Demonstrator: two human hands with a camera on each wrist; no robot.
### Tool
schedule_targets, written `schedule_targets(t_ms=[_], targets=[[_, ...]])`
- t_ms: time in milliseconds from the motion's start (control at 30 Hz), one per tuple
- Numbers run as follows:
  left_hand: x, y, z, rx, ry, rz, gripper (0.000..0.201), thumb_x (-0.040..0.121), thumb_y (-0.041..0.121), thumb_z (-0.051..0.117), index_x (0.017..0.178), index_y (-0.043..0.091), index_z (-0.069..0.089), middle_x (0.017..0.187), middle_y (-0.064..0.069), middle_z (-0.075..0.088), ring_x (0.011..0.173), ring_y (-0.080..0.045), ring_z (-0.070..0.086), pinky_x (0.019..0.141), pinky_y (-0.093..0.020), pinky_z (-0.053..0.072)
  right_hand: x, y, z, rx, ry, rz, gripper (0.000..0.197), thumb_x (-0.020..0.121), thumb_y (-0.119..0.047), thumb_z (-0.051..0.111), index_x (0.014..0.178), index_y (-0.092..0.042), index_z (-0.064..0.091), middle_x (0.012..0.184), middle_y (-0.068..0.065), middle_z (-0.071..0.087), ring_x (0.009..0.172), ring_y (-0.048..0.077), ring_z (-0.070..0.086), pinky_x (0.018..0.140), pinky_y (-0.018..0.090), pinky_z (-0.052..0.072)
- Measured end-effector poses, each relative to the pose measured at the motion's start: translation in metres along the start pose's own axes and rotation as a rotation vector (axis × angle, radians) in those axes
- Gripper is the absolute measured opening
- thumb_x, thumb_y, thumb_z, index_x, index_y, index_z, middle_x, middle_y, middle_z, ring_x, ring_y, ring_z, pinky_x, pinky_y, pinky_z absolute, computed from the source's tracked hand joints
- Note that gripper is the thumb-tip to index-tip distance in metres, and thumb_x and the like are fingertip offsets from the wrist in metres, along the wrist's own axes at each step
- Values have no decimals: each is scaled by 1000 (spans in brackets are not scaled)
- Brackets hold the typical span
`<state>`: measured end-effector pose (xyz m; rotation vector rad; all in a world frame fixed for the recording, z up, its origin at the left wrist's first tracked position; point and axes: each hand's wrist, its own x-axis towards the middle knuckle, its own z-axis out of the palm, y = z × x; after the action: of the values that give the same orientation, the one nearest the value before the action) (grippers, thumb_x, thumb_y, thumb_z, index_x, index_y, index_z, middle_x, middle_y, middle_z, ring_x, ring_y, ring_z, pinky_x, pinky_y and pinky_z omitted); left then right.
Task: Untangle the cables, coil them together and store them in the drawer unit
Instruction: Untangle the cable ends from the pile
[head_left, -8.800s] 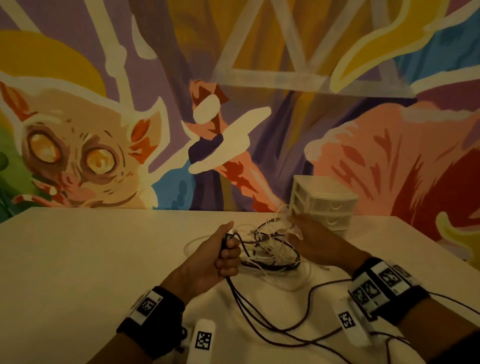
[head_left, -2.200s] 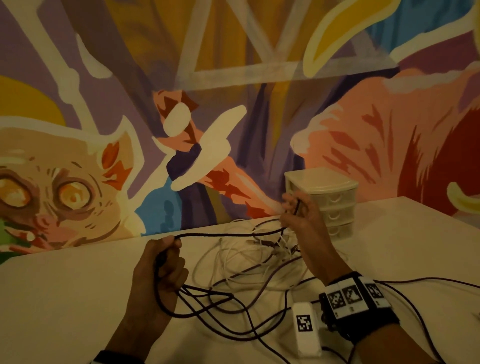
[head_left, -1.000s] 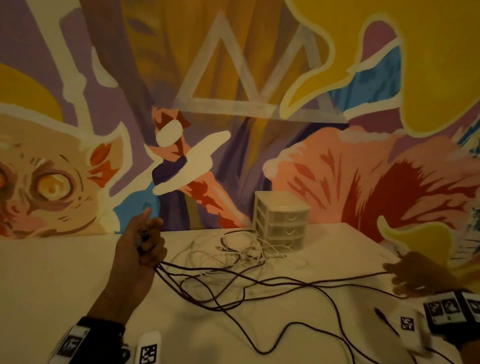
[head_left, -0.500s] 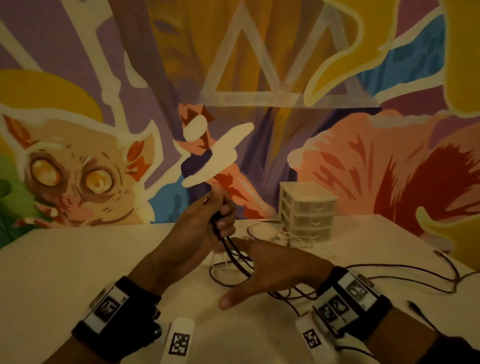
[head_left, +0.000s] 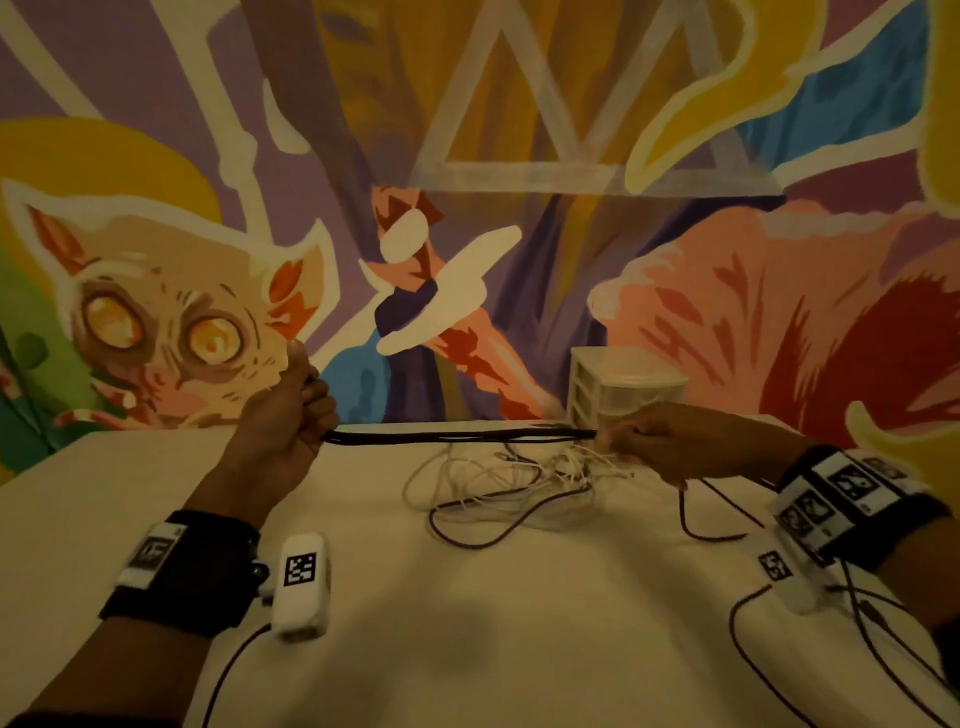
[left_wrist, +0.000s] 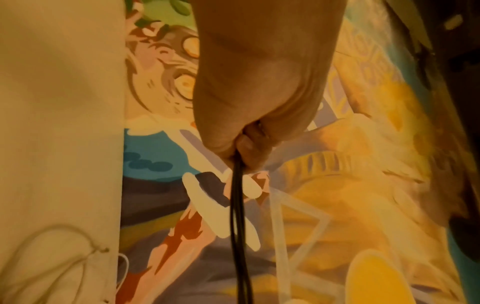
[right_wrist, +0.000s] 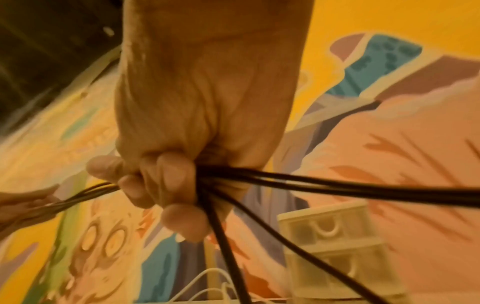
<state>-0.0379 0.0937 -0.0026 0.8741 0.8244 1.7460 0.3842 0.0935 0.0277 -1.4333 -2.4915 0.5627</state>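
Note:
Several strands of a black cable (head_left: 457, 435) run taut between my two hands above the table. My left hand (head_left: 291, 415) grips one end of the bundle in a fist (left_wrist: 246, 144). At the other end my right hand (head_left: 670, 447) is closed round the strands (right_wrist: 337, 187), just in front of the drawer unit (head_left: 618, 389). A tangle of white cable (head_left: 519, 478) lies on the table under the black strands. More black cable (head_left: 483, 540) loops down from it and trails off past my right wrist.
The small white three-drawer unit (right_wrist: 335, 244) stands at the back of the table (head_left: 467, 623) against a painted mural wall. Its drawers look closed. Thin black cords (head_left: 769, 670) from my wrist cameras lie at the near right.
My hands were close together half a second ago; now they have moved apart, left hand to the left and right hand to the right, pulling the black strands straight between them.

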Motion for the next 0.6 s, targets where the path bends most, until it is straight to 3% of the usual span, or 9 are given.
schedule_targets(t_ms=[133,167,267,300,367,467,500,533,600], targets=[[15,7,-13,-47,56,26,43,106,48,49,74,22,39,53,10,26,40,-3,24,41,-17,20,-29,56,-26,-114,-35,120,40,98,-73,34,120,-54,62,87,-12,65,76,5,59,74,22,51],[16,6,-13,-50,51,22,42,107,48,49,74,22,38,54,10,25,41,-3,24,42,-17,20,-34,68,-33,-128,-25,139,36,96,-76,33,115,-59,59,93,-14,65,81,5,60,80,26,53],[11,1,8,-3,8,44,39,105,49,52,78,23,40,58,9,23,44,-4,24,41,-17,23,-38,100,-63,-361,52,213,39,103,-64,37,109,-36,63,86,-7,59,71,9,53,71,24,45],[9,-1,18,5,-20,51,39,104,49,52,78,23,40,59,9,22,45,-5,24,41,-17,23,-39,107,-76,-517,96,284,38,109,-53,38,117,-27,64,82,-6,57,66,9,49,65,23,41],[4,0,37,1,-78,58,40,104,50,51,77,23,40,59,9,22,46,-5,23,41,-18,24,-45,118,-106,-891,252,359,29,112,-34,41,129,-26,63,90,-7,62,72,12,54,66,30,41],[-2,4,58,-1,-132,77,39,105,51,51,80,22,43,62,7,22,48,-6,24,42,-18,25,-51,119,-146,-1197,727,265,15,96,-14,65,111,-10,66,92,12,67,84,35,60,72,48,48],[-4,4,63,-15,-135,83,38,104,52,52,81,22,44,64,6,22,50,-7,23,43,-18,26,-57,111,-154,-1211,817,323,17,90,-7,71,105,-5,63,89,18,64,83,39,59,73,51,47],[-7,4,67,-39,-138,81,38,104,51,52,82,21,46,66,5,20,51,-7,22,45,-18,25,-61,110,-161,-1210,871,371,22,83,-1,73,102,-1,61,88,22,60,84,42,58,73,54,46],[-18,-4,74,-77,-155,50,37,106,51,50,84,21,47,72,3,14,57,-11,14,45,-19,23,-72,115,-168,-1242,806,508,32,75,-2,78,102,-1,61,88,21,55,86,41,55,75,55,46]])
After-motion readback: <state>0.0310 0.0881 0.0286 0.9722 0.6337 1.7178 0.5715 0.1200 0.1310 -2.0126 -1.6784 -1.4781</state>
